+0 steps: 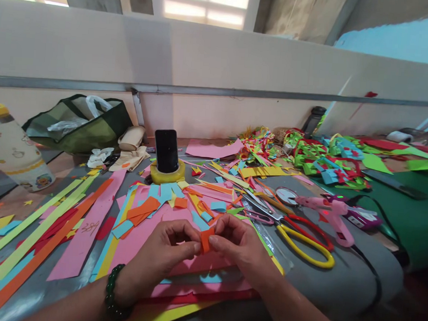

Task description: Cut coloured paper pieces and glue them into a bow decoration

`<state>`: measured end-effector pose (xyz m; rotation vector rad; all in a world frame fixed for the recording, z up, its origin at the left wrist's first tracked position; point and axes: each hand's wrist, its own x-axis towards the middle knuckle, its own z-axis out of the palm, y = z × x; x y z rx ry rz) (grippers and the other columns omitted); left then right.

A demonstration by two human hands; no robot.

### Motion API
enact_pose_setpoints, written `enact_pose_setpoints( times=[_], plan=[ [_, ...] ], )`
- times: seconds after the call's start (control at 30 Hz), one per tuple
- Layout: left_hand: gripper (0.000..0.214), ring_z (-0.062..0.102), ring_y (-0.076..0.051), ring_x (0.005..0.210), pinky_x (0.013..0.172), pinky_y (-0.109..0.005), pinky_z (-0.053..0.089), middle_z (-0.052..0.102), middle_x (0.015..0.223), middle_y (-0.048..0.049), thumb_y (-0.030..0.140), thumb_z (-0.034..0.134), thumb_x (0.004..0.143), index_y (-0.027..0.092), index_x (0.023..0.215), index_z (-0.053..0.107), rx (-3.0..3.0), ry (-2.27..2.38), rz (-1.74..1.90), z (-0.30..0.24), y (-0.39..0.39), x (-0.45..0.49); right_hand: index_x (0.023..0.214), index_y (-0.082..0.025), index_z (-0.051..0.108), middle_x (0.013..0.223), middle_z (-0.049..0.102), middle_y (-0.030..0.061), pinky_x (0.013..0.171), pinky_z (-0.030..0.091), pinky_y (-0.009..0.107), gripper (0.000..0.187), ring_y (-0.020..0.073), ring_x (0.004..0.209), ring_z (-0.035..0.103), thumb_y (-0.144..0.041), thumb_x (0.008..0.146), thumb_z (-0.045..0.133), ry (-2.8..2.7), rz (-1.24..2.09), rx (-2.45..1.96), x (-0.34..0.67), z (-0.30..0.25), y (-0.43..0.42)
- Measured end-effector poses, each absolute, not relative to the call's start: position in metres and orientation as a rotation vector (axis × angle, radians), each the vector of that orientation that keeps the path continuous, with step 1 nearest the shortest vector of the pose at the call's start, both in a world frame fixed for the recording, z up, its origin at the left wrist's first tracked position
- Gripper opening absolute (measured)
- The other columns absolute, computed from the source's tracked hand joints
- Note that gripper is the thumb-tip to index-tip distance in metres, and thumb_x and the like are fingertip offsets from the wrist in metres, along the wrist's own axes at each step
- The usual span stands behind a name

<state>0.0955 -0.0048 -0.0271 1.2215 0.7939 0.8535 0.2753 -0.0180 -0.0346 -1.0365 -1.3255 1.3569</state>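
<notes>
Between my two hands is a small piece of orange paper (206, 240), held over a pile of pink sheets (138, 241). My left hand (169, 243), with a dark green bead bracelet (111, 288) at the wrist, pinches its left edge. The thumb and forefinger of my right hand (239, 245) grip its right side. Just beyond my hands lie orange paper strips (142, 211) and small blue paper pieces (122, 229). Scissors with red and yellow handles (305, 245) rest to the right of my right hand.
A pink glue gun (336, 218) with a black cord lies at the right. A phone (166, 150) leans upright on a yellow tape roll (167, 173). Long paper strips (88, 225) cover the left side, near a patterned cup (11, 149). Colourful paper scraps (261, 146) are heaped behind.
</notes>
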Motion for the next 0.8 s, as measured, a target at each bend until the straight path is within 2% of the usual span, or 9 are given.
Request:
enact_pose_setpoints(
  times=[0.17,0.3,0.47,0.57,0.67,0.73,0.8],
  plan=[
    [0.007,0.049,-0.009,0.062,0.06,-0.02,0.039,0.058,0.065,0.0015,0.017,0.067,0.07,0.014,0.067,0.061,1.256,0.802,0.823,-0.027,-0.005,0.095,0.078,-0.019,0.05,0.076,0.052,-0.0035,0.059,0.038,0.021,0.026,0.0087,0.067,0.047,-0.028,0.07,0.073,-1.35,1.312,-1.016,0.276,-0.036,-0.017],
    [0.008,0.048,-0.01,0.063,0.059,-0.021,0.039,0.056,0.067,0.0008,0.019,0.064,0.072,0.015,0.069,0.059,1.282,0.826,0.799,-0.025,-0.007,0.095,0.077,-0.018,0.049,0.074,0.052,-0.0039,0.056,0.036,0.02,0.025,0.0078,0.064,0.047,-0.028,0.071,0.072,-1.354,1.326,-1.02,0.276,-0.035,-0.017],
    [0.01,0.047,-0.011,0.065,0.056,-0.021,0.04,0.054,0.074,0.0006,0.026,0.062,0.076,0.017,0.079,0.057,1.324,0.865,0.78,-0.025,-0.009,0.095,0.078,-0.018,0.049,0.074,0.049,-0.004,0.055,0.036,0.02,0.024,0.0078,0.062,0.045,-0.028,0.073,0.07,-1.406,1.308,-1.053,0.272,-0.031,-0.021],
    [0.014,0.046,-0.01,0.065,0.056,-0.02,0.038,0.054,0.072,0.0008,0.029,0.061,0.079,0.016,0.075,0.057,1.428,0.873,0.791,-0.029,-0.008,0.095,0.077,-0.018,0.048,0.076,0.049,-0.0037,0.054,0.036,0.02,0.022,0.0072,0.061,0.043,-0.028,0.075,0.068,-1.478,1.256,-1.111,0.267,-0.03,-0.023],
    [0.013,0.046,-0.01,0.064,0.058,-0.02,0.038,0.054,0.069,0.0011,0.027,0.06,0.078,0.016,0.071,0.056,1.442,0.859,0.812,-0.028,-0.007,0.094,0.085,-0.019,0.048,0.069,0.046,-0.0059,0.052,0.033,0.019,0.021,0.0073,0.058,0.04,-0.028,0.077,0.065,-1.575,1.187,-1.195,0.265,-0.028,-0.025],
    [0.012,0.045,-0.01,0.062,0.057,-0.02,0.038,0.052,0.068,0.0019,0.025,0.06,0.076,0.016,0.071,0.055,1.401,0.872,0.846,-0.025,-0.004,0.091,0.081,-0.019,0.049,0.062,0.041,-0.0075,0.049,0.029,0.019,0.019,0.0072,0.055,0.035,-0.031,0.078,0.064,-1.691,1.173,-1.263,0.27,-0.022,-0.029],
    [0.011,0.043,-0.009,0.06,0.055,-0.02,0.038,0.05,0.066,0.0028,0.024,0.06,0.075,0.016,0.071,0.055,1.343,0.908,0.912,-0.022,0.001,0.087,0.068,-0.018,0.048,0.057,0.039,-0.0071,0.047,0.026,0.02,0.022,0.0068,0.052,0.034,-0.032,0.079,0.061,-1.897,1.256,-1.239,0.282,-0.01,-0.037]
  ],
)
